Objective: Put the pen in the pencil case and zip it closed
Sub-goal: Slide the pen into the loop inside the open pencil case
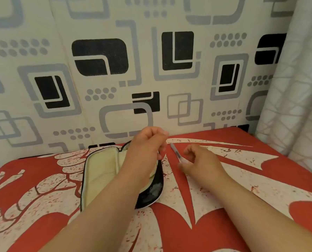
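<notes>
An open pencil case (100, 171) with a pale yellow lining and a black outer shell lies on the red and white cloth, left of centre. My left hand (147, 142) hovers over its far right end with fingers curled; what they pinch, if anything, is hidden. A grey pen (175, 151) slants just right of the case. My right hand (198, 162) pinches the pen's near end between thumb and fingers, with the far tip pointing up and away.
A red cloth with a white pattern (224, 206) covers the surface. A patterned padded wall (133, 60) rises right behind it, and a pale curtain (297, 88) hangs at the right.
</notes>
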`<state>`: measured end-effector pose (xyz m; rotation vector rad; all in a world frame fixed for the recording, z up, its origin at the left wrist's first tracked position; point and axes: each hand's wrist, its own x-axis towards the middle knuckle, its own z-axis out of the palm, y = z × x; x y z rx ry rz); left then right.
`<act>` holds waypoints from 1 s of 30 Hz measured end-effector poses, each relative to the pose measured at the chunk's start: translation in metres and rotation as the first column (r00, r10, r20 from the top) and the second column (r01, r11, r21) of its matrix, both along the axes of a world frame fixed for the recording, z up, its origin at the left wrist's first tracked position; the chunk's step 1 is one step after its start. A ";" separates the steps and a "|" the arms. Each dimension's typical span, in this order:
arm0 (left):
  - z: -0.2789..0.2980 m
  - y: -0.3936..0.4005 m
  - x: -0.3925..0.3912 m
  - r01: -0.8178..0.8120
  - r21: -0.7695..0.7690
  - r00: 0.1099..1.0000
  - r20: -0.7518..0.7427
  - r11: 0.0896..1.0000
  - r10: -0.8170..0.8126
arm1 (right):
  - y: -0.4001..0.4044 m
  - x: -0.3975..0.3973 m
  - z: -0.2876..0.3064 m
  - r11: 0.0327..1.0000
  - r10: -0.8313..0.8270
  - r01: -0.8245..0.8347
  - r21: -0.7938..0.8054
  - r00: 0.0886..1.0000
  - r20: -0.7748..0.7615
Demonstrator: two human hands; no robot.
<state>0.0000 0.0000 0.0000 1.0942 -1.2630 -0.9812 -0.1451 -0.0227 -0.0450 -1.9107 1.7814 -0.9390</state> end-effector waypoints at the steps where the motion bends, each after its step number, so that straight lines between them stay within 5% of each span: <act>1: -0.003 -0.001 0.000 -0.039 -0.023 0.999 0.034 0.999 0.039 | 0.000 0.002 0.002 1.000 0.003 -0.002 0.022 0.999 -0.035; 11: -0.027 -0.008 0.000 0.033 -0.097 0.985 0.169 0.995 -0.016 | -0.014 0.005 0.002 0.993 -0.051 0.075 0.089 0.968 -0.244; 21: -0.034 -0.014 -0.002 0.070 0.121 0.995 0.064 0.990 -0.078 | -0.013 0.003 0.001 0.973 -0.072 0.085 -0.213 0.995 0.066; 24: -0.038 -0.015 0.000 0.023 0.092 0.978 0.202 0.996 -0.041 | -0.012 0.003 0.003 0.963 -0.075 0.110 -0.248 0.986 0.147; 27: -0.041 -0.013 -0.001 -0.033 0.038 0.877 0.481 0.999 0.011 | -0.013 0.000 0.004 0.957 -0.079 0.132 -0.257 0.976 0.205; 30: -0.042 -0.012 -0.002 -0.051 0.036 0.793 0.609 0.998 0.018 | -0.013 -0.003 0.005 0.951 -0.086 0.158 -0.266 0.961 0.262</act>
